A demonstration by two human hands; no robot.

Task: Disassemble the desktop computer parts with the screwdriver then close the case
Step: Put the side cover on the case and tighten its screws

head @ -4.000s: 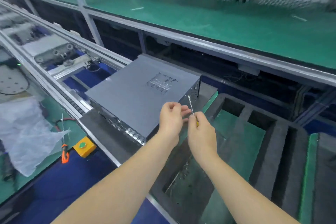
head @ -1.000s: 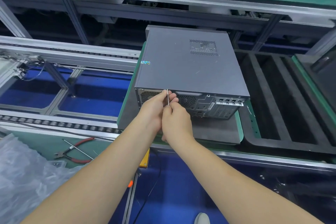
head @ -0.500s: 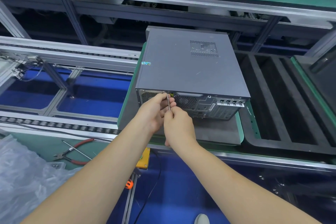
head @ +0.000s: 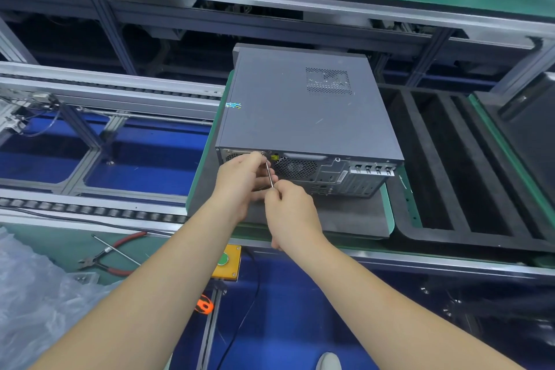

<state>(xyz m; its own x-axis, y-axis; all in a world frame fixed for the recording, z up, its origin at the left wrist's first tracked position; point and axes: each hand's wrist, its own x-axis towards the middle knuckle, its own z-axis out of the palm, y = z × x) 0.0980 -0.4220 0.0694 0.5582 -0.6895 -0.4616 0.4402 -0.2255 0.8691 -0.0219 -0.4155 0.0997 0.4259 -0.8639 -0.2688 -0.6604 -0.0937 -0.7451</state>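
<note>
Starting on a screw at the back of the computer case.

The computer case (head: pixel 303 111) lies flat on a grey foam pad (head: pixel 348 216) at twelve o'clock from me, rear panel facing me. My right hand (head: pixel 292 215) is wrapped round the screwdriver (head: pixel 269 174) handle; my left hand (head: pixel 243 179) pinches the thin shaft near its tip, by the panel's upper left corner. The metal box looks heavy and stiff, so I expect it to stay put; the slim driver could slip off a small screw. Pliers (head: pixel 111 255) and a plastic sheet (head: pixel 33 303) lie at eight o'clock, a yellow button box (head: pixel 225 261) at six, slotted foam trays (head: pixel 459 165) at three. Nothing blocks the panel.
</note>
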